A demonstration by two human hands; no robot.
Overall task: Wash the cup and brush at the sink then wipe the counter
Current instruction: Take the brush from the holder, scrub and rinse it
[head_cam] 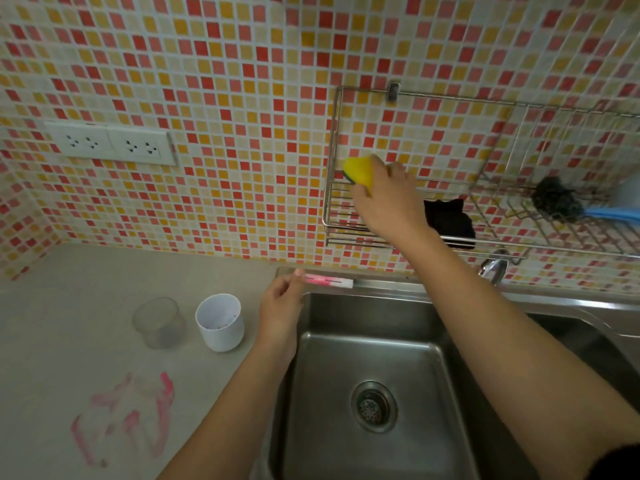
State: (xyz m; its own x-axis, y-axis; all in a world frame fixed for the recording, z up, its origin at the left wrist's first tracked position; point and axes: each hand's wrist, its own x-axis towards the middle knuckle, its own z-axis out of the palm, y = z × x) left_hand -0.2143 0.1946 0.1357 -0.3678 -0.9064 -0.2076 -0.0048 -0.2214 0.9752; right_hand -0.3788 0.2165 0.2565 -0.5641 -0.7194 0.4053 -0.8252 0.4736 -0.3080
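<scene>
My left hand [281,306] holds a pink and white brush [329,281] level over the back left corner of the steel sink [367,348]. My right hand [388,199] is raised to the wire wall rack [332,223] and grips a yellow sponge [358,170] with a green underside at the rack's left end. A white cup [220,322] with dark specks inside stands upright on the counter [86,278] left of the sink. A clear plastic cup [160,322] stands beside it. Pink smears [128,417] mark the counter near the front.
A black cloth [449,220] hangs in the rack. Further right lie a dark scouring ball [554,199] and a blue item [613,213]. The tap [493,268] rises behind the sink. Two wall sockets [110,143] sit on the tiled wall.
</scene>
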